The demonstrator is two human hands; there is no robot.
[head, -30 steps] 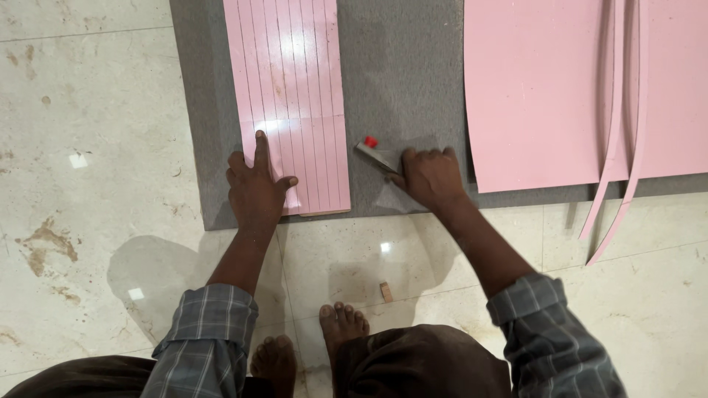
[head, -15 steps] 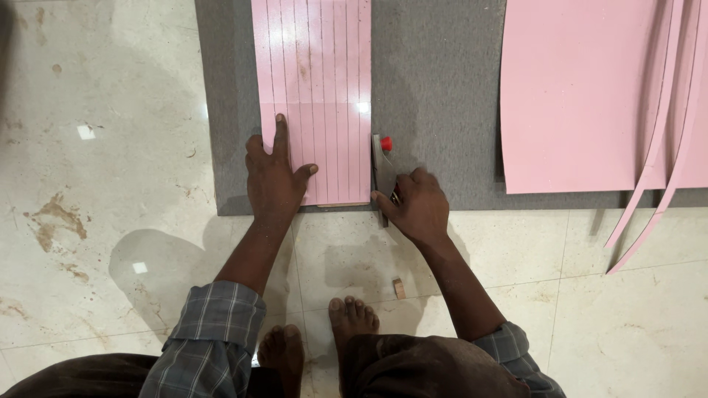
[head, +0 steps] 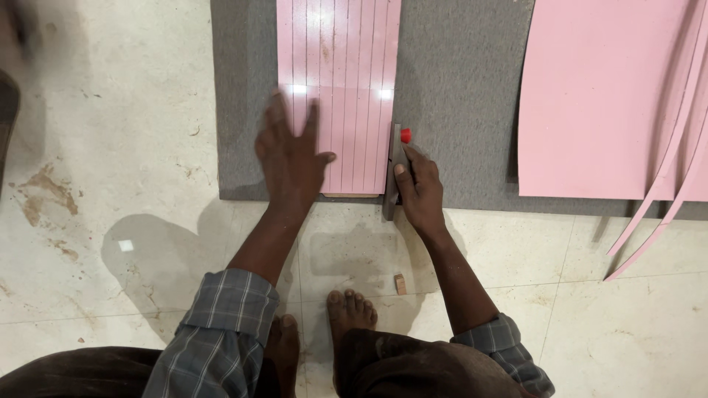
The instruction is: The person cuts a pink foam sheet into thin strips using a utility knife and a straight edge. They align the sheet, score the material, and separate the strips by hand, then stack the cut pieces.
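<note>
A narrow pink sheet (head: 346,66) scored with lengthwise lines lies on a grey mat (head: 457,96) on the floor. My left hand (head: 293,158) rests flat with fingers spread on the sheet's near left corner. My right hand (head: 420,188) grips a grey cutter with a red button (head: 399,144), held against the sheet's right edge near its front end. The cutter's near end reaches just past the mat's front edge.
A larger pink sheet (head: 597,96) lies on the mat to the right, with thin pink strips (head: 664,191) curling off onto the marble floor (head: 110,184). A small tan block (head: 400,283) sits by my bare feet (head: 346,309).
My left hand slid up and further onto the sheet, fingers spread. My right hand swung the cutter from an angle to upright along the sheet's right edge.
</note>
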